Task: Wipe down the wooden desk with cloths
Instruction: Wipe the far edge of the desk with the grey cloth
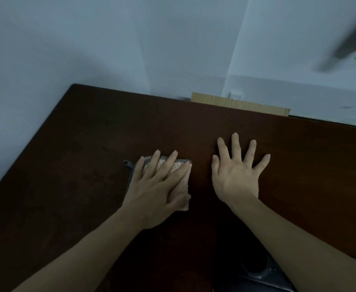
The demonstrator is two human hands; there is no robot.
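Pale bluish walls meet in a corner behind the dark brown wooden desk (257, 144), whose broad top fills the lower part of the view and carries almost nothing but two hands and one cloth. Beyond the desk's far edge a flat piece of tan cardboard (236, 103) leans against the wall, and below the desk's near edge, toward the person, something dark and rounded sits on the floor, too dim to identify.

Near the middle of the desk lies the small folded pinkish cloth with a grey checked border and hanging loop (180, 171). The left hand (158, 186) lies flat on top of it, fingers straight and slightly spread, the thumb resting along the cloth's near side; nothing is pinched, the palm simply presses the fabric down against the wood. That flat press looks chosen for wiping, since it spreads pressure over the whole pad.

Just beside the cloth, on the side away from the desk's corner, the right hand (236, 171) rests palm-down on bare wood, fingers splayed wide and holding nothing. It probably serves as a brace while the person leans over. Both forearms reach forward from the near edge.
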